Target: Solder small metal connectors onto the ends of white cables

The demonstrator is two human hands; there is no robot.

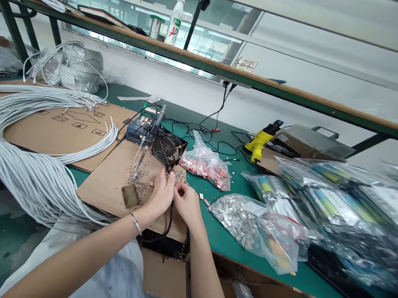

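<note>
Small metal parts (pixel 178 180) sit pinched between your left hand (pixel 162 194) and right hand (pixel 185 202), fingertips pressed together, beside the fan (pixel 167 149) on the cardboard-covered tabletop (pixel 109 179).

The single head-worn camera is looking forward and down, tilted, across the green workbench (pixel 227 240); the forearms are entering from the bottom of the frame, hands near centre, close below the lens.
</note>
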